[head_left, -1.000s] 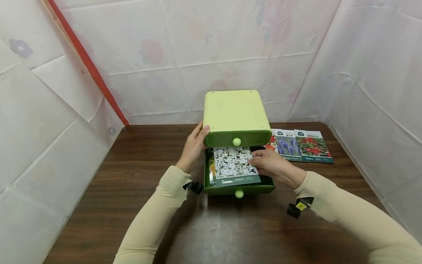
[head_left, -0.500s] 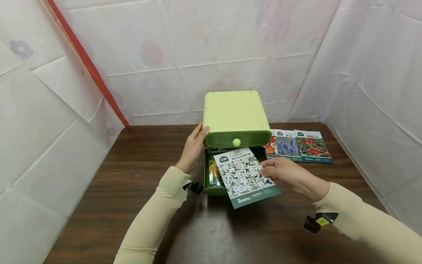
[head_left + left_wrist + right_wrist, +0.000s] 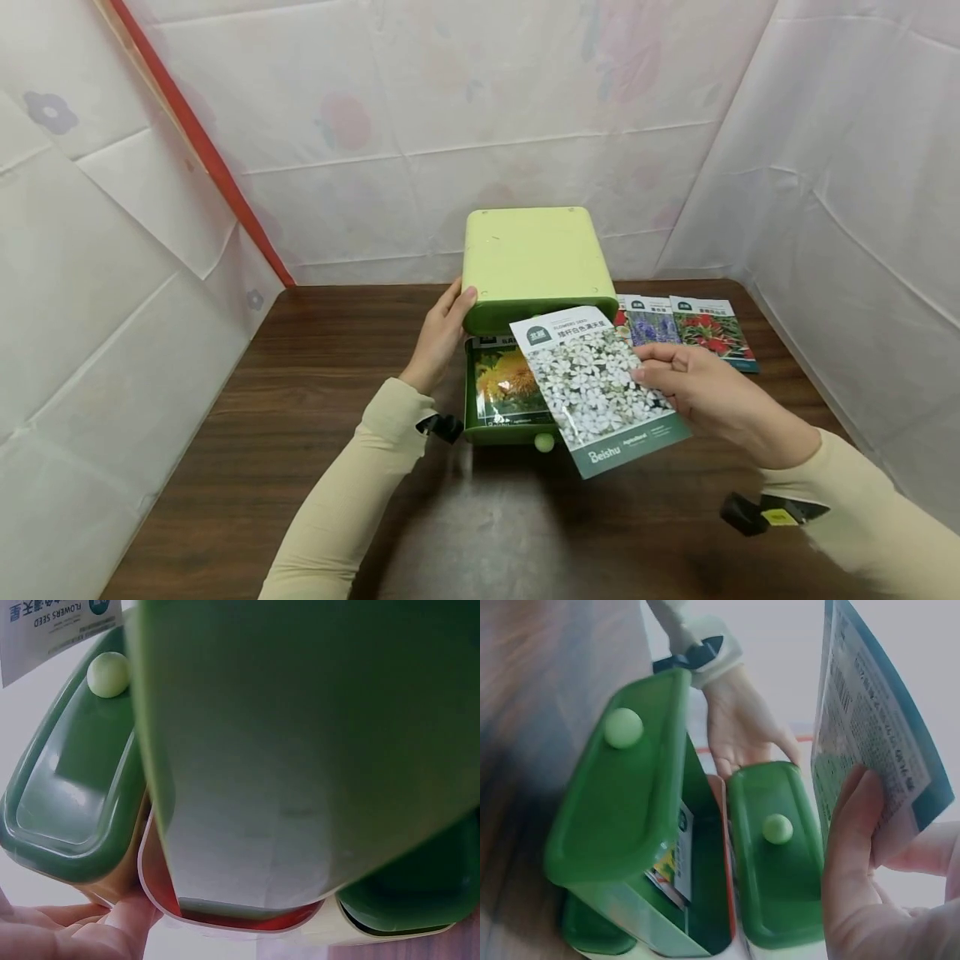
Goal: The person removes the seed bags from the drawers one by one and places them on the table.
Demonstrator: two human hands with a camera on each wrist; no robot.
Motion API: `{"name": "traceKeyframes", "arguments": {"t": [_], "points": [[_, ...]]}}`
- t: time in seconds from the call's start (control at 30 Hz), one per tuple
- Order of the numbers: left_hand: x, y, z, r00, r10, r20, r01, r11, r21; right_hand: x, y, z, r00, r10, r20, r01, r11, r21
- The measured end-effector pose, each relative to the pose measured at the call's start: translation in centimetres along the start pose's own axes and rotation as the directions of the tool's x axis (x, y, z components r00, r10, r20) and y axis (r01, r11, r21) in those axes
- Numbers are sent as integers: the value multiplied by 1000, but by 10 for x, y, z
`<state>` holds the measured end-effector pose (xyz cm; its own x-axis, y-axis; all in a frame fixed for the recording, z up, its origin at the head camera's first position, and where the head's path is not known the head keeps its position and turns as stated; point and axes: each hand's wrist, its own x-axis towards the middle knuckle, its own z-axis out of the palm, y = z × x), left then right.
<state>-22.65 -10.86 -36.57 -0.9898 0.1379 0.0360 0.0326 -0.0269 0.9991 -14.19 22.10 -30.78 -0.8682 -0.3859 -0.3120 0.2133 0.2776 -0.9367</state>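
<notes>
My right hand [image 3: 697, 387] pinches a seed packet [image 3: 588, 379] by its right edge. Small white flowers cover its front, and its printed back [image 3: 870, 724] faces the right wrist view. It is held tilted over the right part of a pulled-out green drawer [image 3: 495, 435]. In that drawer lies another seed packet [image 3: 506, 379] with orange-yellow flowers, partly covered. My left hand [image 3: 437, 337] rests against the left side of the light green drawer box [image 3: 536, 254], thumb at its upper front edge; some fingers are hidden in the head view.
Seed packets with red flowers [image 3: 708, 333] and purple flowers [image 3: 651, 327] lie on the brown table [image 3: 337, 400] right of the box, with another partly hidden beside them. The box's top drawer [image 3: 776, 859] is closed. White sheets [image 3: 375, 100] surround the table.
My right hand has drawn the white-flowered packet out of the drawer, up and to the right, turning it aslant. The orange-yellow packet beneath is now uncovered more. My left hand stays in place.
</notes>
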Motion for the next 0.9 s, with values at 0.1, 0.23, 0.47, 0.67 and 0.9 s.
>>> {"name": "traceKeyframes", "arguments": {"t": [0.1, 0.23, 0.47, 0.67, 0.9], "points": [[0, 0, 0, 1000, 0, -1, 0, 1000, 10, -4, 0, -5, 1000, -1, -23, 1, 1000, -9], [-2, 1, 1, 1000, 8, 3, -8, 1000, 1, -10, -1, -10, 999, 33, -37, -33, 999, 0], [-2, 1, 2, 1000, 22, 18, -22, 1000, -10, -19, 8, -25, 997, -45, -64, 49, 996, 72], [-1, 2, 3, 1000, 14, 13, -14, 1000, -16, -15, 19, -50, 986, -75, -148, 97, 985, 146], [0, 2, 4, 1000, 20, 4, -19, 999, -35, 5, 36, -82, 969, -15, -248, 81, 962, 259]]}}
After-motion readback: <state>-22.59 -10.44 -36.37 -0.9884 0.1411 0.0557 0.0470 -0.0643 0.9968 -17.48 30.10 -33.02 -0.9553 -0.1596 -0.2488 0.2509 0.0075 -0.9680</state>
